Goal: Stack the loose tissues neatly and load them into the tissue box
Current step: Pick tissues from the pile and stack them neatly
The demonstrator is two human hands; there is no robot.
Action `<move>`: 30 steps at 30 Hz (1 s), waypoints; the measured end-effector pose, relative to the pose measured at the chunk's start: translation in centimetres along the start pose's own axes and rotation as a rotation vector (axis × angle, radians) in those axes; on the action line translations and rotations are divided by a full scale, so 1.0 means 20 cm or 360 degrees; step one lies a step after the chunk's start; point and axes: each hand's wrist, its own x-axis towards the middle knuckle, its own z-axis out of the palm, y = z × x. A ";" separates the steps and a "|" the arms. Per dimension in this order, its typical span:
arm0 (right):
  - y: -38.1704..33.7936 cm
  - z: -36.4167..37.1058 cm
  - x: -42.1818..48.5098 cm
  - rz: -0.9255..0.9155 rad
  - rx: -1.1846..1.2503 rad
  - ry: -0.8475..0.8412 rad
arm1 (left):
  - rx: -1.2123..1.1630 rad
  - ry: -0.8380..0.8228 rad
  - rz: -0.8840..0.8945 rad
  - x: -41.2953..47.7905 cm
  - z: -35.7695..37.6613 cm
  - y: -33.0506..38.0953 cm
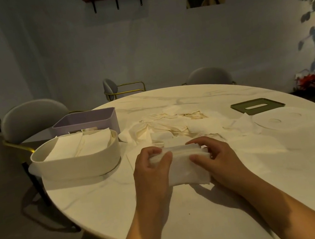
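Both ends of the tissue stack, at six o'clock low over the table, are clasped by left hand and right hand. Tap its seemingly ragged edges square, then carry it level to the box at ten o'clock.

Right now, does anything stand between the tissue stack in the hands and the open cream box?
Nothing visible does. The left hand and right hand grip the tissue stack; only bare table lies between it and the cream box, whose top is open, though tissues already lie inside.
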 end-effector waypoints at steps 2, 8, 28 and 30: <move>-0.01 0.00 0.00 -0.0015 -0.0027 -0.0036 | -0.0137 -0.0041 -0.0135 -0.01 0.00 0.02; -0.01 -0.01 -0.02 -0.0016 -0.0092 -0.0078 | -0.0146 -0.0222 -0.0017 -0.03 0.01 0.05; -0.01 -0.02 0.03 0.0152 0.0035 0.0275 | -0.0243 -0.0190 -0.0141 -0.04 0.01 0.07; -0.01 -0.03 0.02 0.0230 0.0038 0.0112 | -0.0238 -0.0213 -0.0171 -0.03 0.01 0.06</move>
